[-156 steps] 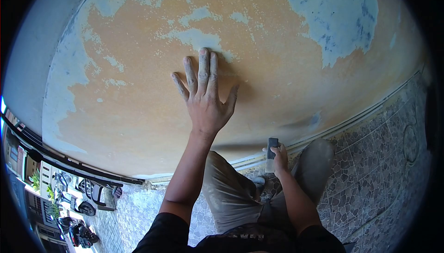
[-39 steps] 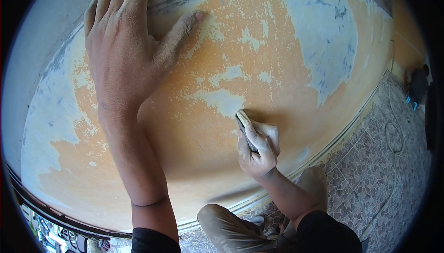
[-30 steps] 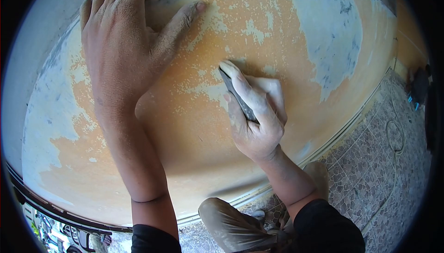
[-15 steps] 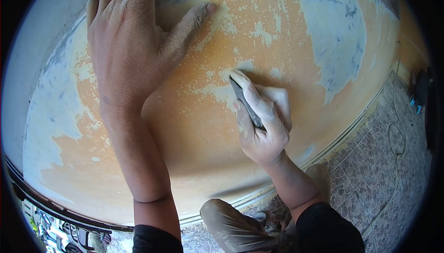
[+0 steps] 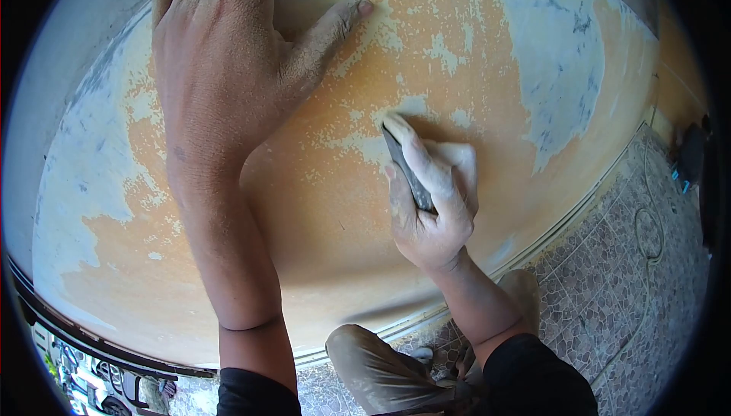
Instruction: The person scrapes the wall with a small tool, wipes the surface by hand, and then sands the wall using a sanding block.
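"Our right grip [image 5: 435, 207] pinches what?"
"We clasp a dark grey block [image 5: 408, 169], half hidden by whitened fingers [image 5: 431, 175], against the patchy, mottled orange surface [image 5: 327, 222]."
"And our left grip [image 5: 225, 58]?"
"Spread on it, thumb [image 5: 331, 31] visible, other fingertips cut off."

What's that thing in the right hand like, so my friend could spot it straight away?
Find the big, curved orange panel with pale blue patches, then the dust-whitened right hand against it. In its grip is a slim, dark grey block, slanting up to the left. Look for the dark, straight-edged strip between pale fingers.
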A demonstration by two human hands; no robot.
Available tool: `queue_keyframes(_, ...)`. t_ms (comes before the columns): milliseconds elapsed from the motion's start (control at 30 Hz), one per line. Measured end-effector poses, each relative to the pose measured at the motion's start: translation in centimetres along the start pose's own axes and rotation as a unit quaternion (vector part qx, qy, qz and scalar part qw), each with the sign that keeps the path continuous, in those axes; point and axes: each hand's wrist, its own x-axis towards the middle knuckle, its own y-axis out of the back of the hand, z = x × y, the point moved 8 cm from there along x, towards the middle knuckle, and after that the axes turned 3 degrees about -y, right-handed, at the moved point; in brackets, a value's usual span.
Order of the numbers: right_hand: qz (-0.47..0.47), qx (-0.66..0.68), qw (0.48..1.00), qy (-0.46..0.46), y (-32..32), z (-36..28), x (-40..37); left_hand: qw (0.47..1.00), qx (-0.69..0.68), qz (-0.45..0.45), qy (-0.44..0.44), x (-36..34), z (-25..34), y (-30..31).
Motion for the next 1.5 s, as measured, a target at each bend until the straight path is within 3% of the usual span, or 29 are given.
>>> queue_keyframes(67,0.020,-0.001,1.000,-0.021,1.0,0.4,-5.0,1.000,0.005,0.001,0.003,-0.2,-0.1,0.1)
queue_keyframes(133,0.018,0.002,1.000,-0.020,1.1,0.5,-5.1,1.000,0.009,0.008,0.003,-0.1,-0.5,0.1)
queue_keyframes(200,0.026,0.004,0.999,-0.022,1.0,0.1,-4.2,0.997,0.024,-0.071,0.032,-0.2,-1.9,-1.1)
queue_keyframes(300,0.015,-0.003,1.000,0.008,-0.2,-0.6,0.5,1.000,0.015,0.005,-0.005,-0.2,0.2,0.1)
queue_keyframes(400,0.039,0.026,0.999,-0.005,-0.3,-0.7,0.6,0.999,0.009,-0.045,0.005,0.4,0.3,0.4)
queue_keyframes(600,0.017,-0.010,0.999,-0.043,1.2,0.2,-7.3,1.000,-0.019,0.024,0.003,-0.6,-0.8,-0.5)
queue_keyframes(700,-0.003,0.003,0.999,-0.044,0.5,-0.5,-3.4,0.996,0.045,-0.078,0.021,-0.3,-1.8,-1.1)
queue_keyframes(800,0.006,0.025,0.999,-0.027,0.0,-1.1,-0.3,0.998,0.009,-0.054,0.011,0.2,0.3,0.3)
queue_keyframes(933,-0.015,0.013,0.996,-0.092,1.1,-0.6,-4.4,0.996,0.046,-0.076,0.027,0.0,-1.3,-0.8)
queue_keyframes(1100,-0.026,-0.012,0.995,-0.093,0.7,-0.4,-4.3,1.000,-0.014,-0.015,0.002,-0.2,-0.5,-0.3)
queue_keyframes(1200,-0.005,0.021,0.997,-0.068,0.4,-1.0,-1.1,0.995,0.045,-0.083,0.019,0.0,-1.8,-1.1)
queue_keyframes(1300,-0.007,0.007,0.999,-0.044,0.5,-0.3,-3.2,1.000,0.011,-0.021,0.005,0.3,0.3,0.3)
queue_keyframes(1433,-0.021,-0.049,0.997,-0.049,1.9,0.8,-7.8,0.999,0.025,-0.018,0.019,0.2,-0.6,0.2)
queue_keyframes(1500,0.020,-0.029,0.998,-0.061,1.9,1.1,-7.0,0.994,0.062,-0.077,0.043,-0.1,-1.7,-0.8)
